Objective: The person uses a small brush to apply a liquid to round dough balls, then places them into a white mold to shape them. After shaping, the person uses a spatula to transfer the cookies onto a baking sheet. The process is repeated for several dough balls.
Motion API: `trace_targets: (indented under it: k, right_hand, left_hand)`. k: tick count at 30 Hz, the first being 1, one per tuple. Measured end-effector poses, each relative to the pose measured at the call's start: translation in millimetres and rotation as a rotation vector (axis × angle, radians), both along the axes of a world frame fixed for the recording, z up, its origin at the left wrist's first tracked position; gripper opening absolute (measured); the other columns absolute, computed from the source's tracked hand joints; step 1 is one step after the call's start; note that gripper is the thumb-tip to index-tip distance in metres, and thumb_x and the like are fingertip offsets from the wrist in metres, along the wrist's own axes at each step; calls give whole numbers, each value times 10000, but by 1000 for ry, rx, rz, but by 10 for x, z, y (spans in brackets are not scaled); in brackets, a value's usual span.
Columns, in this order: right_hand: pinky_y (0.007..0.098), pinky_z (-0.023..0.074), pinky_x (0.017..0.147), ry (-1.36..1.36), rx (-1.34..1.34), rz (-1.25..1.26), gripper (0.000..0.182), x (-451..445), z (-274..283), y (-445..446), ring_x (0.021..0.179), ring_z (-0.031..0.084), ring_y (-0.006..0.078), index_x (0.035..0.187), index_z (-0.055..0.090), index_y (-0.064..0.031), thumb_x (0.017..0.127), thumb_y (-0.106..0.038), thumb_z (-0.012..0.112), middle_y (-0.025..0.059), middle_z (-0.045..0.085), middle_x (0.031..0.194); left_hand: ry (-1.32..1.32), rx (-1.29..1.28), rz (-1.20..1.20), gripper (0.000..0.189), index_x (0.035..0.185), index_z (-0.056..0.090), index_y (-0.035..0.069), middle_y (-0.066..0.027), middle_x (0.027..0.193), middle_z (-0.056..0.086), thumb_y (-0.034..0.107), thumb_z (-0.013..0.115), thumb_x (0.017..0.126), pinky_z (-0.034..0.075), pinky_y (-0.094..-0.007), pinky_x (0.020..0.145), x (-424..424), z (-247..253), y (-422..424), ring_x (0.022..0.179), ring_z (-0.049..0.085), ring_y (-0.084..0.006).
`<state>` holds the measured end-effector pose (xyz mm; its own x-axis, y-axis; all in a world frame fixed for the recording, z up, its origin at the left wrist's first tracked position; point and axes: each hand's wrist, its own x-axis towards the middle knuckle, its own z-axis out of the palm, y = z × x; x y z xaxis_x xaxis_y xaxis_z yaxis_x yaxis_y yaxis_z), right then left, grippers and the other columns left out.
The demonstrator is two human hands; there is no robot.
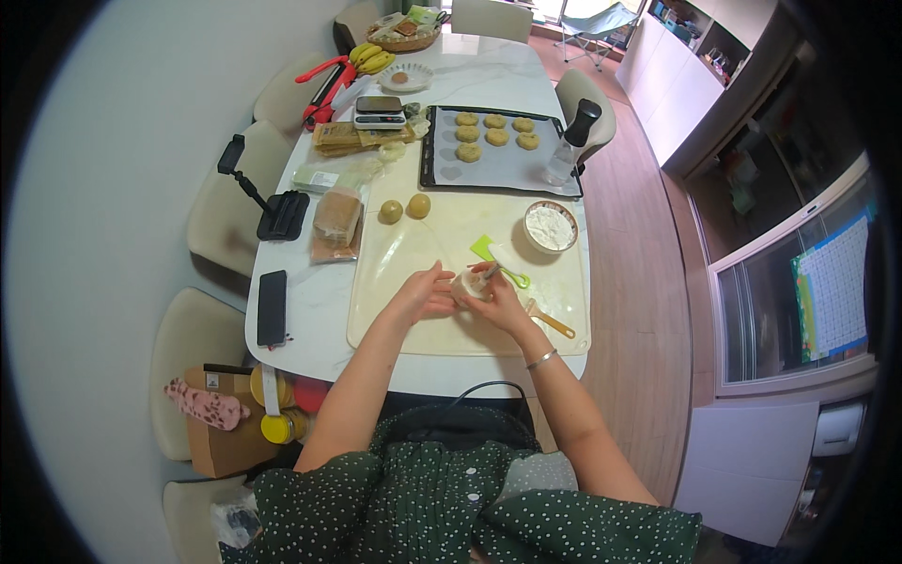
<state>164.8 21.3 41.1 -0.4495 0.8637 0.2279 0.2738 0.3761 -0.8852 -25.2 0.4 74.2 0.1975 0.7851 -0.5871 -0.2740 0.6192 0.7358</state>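
Observation:
My right hand (499, 302) holds a small whitish container (471, 284) with brownish contents, and a metal utensil (492, 271) stands in or against it. My left hand (428, 295), fingers spread, is beside the container; whether its fingertips touch it cannot be told. Both hands are over a cream mat (409, 338). Just beyond lies a green and white spatula (483, 247). A brush with a tan handle (557, 324) rests right of my right hand. A bowl of white powder (551, 228) stands farther right. Two round balls, seemingly dough (391, 211), sit at the mat's upper left.
A paper-lined black baking tray (507, 180) holds several round dough pieces (497, 137) and a clear spray bottle (562, 163). Packages (337, 217), a kitchen scale (379, 121), a phone stand (282, 215) and a phone (272, 308) line the left side. Bananas (371, 58) lie farther back.

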Motion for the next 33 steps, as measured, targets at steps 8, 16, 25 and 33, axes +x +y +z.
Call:
trace_targets:
  k: [8,16,25,33]
  right_hand:
    - [349,452,869,-122,79,58,456,-46,59,-72,1018,567,283,1098,499,-1,720,-173,686,173,574,1058]
    - [375,447,860,-233,79,37,556,-67,108,-84,1001,567,320,1174,505,-5,666,-149,682,195,581,1075]
    - [373,427,913,-39,-36,32,561,25,28,-114,1079,528,322,1192,511,-29,682,-146,712,175,554,1157]
    - [225,450,764,505,-406,-150,270,129,-348,-117,875,559,79,1084,569,15,829,-55,621,36,615,971]
  left_hand:
    - [547,396,-52,186,962,629,22,-32,753,598,70,593,787,484,-240,519,-417,-198,-107,596,587,-106]
    - [764,663,-82,364,1007,631,46,-63,929,600,35,708,651,496,-271,733,-352,-345,-254,844,594,-151]
    - [505,895,-21,459,1125,595,36,-74,1082,577,107,754,699,444,-284,881,174,-237,-126,994,556,-181]
    - [328,775,99,219,1082,598,-9,-31,1018,592,102,574,894,438,-223,832,194,-484,-111,946,540,-102]
